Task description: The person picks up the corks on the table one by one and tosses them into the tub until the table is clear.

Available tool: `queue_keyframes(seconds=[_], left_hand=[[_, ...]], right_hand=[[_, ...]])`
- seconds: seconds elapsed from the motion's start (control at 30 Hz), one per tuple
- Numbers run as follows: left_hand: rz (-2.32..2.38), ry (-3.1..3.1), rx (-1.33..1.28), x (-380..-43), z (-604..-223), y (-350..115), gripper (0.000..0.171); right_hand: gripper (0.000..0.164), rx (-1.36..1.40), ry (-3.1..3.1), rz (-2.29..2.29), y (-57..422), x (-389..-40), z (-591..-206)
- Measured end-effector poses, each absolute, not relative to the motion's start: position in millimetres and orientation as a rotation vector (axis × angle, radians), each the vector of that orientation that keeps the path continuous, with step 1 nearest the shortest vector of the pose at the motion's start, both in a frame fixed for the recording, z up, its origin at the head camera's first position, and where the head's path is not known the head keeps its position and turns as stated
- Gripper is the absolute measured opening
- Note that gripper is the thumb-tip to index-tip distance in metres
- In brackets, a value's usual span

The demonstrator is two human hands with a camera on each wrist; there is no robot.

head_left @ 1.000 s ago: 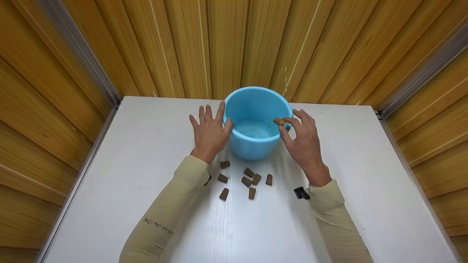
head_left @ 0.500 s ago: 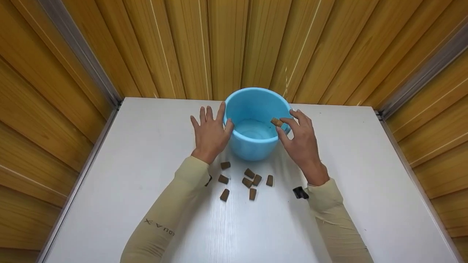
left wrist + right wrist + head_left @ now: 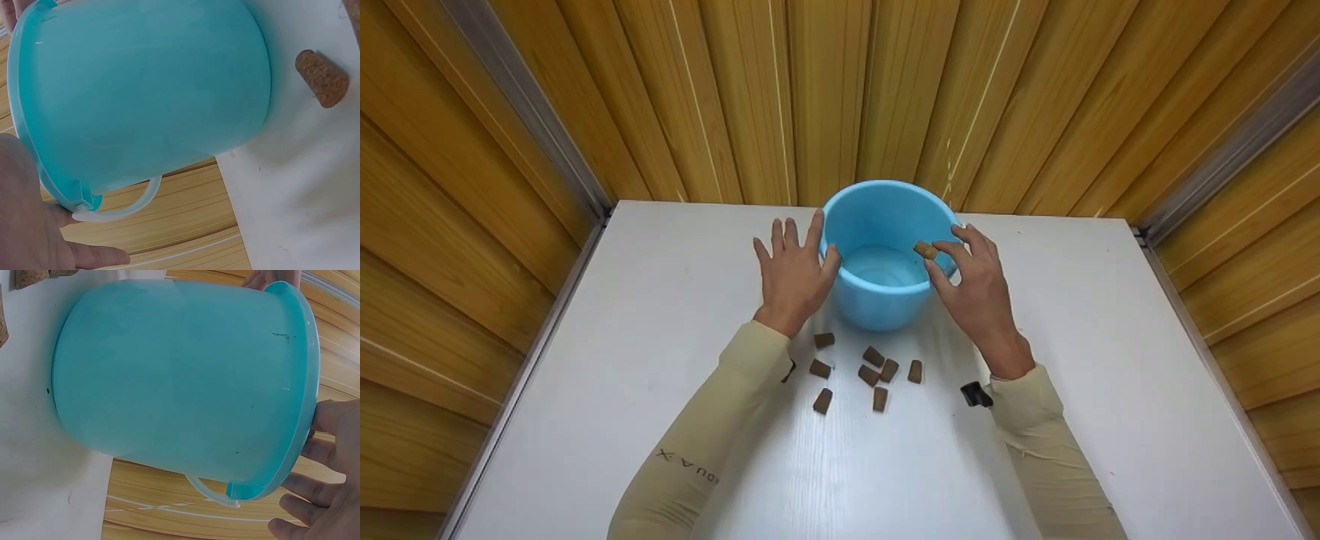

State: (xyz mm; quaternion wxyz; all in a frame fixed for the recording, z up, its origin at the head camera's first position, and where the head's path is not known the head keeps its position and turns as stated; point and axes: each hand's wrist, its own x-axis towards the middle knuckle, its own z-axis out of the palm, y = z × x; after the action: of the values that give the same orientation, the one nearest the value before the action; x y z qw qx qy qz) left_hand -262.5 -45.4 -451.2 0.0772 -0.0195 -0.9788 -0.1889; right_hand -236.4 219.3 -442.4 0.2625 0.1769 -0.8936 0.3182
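A light blue bucket (image 3: 883,309) stands upright on the white table. My right hand (image 3: 976,289) pinches a tapered cork stopper (image 3: 925,250) between thumb and index finger, over the right side of the bucket's mouth. In the right wrist view the bucket's rim hides nearly all of that cork. My left hand (image 3: 793,281) rests against the left of the rim, fingers straight and spread, thumb at the edge. In front of the bucket lie several brown cork stoppers (image 3: 868,375), one of them a single cork (image 3: 322,79) near its base in the left wrist view.
A white plastic handle (image 3: 132,208) hangs from the bucket's rim. Behind the table (image 3: 660,285) rises a wood-patterned panel wall (image 3: 825,97), with similar panels left and right. A black clip-like piece (image 3: 977,394) sits at the right sleeve's cuff.
My right hand has moved slightly left with the cork, bringing it further over the bucket's mouth. The left hand stays at the rim, and the loose corks lie as before.
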Motion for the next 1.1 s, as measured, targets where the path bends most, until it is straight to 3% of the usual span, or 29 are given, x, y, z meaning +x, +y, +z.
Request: queue_keyframes(seconds=[1.1], left_hand=[[-0.597, -2.885, -0.068, -262.3, -452.2, -45.5, 0.071]], right_hand=[[0.033, 0.468, -2.423, 0.869, 220.5, -236.6, -443.0]])
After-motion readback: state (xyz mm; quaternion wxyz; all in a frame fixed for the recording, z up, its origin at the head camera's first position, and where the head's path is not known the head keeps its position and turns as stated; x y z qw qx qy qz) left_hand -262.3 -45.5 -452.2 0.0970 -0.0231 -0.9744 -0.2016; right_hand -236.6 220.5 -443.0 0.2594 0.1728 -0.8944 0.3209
